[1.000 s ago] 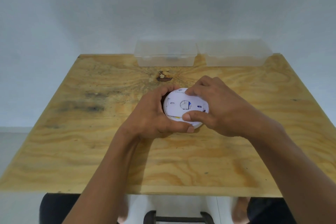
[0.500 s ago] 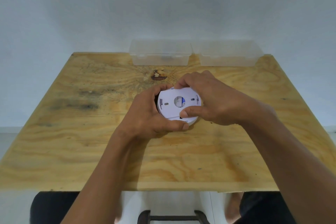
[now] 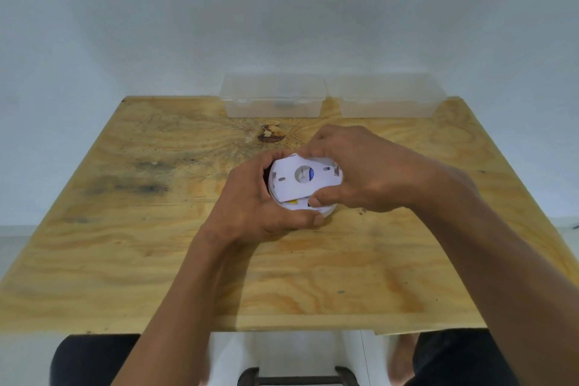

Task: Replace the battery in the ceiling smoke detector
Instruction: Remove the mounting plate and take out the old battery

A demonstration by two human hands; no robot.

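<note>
A round white smoke detector (image 3: 324,209) lies back-up near the middle of the wooden table (image 3: 125,260). My left hand (image 3: 260,207) grips its body from the left and front. My right hand (image 3: 366,169) pinches the white back plate (image 3: 294,185) by its far and near edges. The plate sits tilted, its near edge raised off the body, and a strip of yellow and black shows in the gap. A blue patch shows through the plate's central hole.
Two clear plastic boxes stand side by side at the table's far edge, the left box (image 3: 272,97) and the right box (image 3: 388,97). A dark knot (image 3: 270,134) marks the wood behind my hands. A white wall rises behind the table.
The back plate has turned under my right hand and its near edge has lifted off the body, showing yellow inside. My left hand keeps the same hold.
</note>
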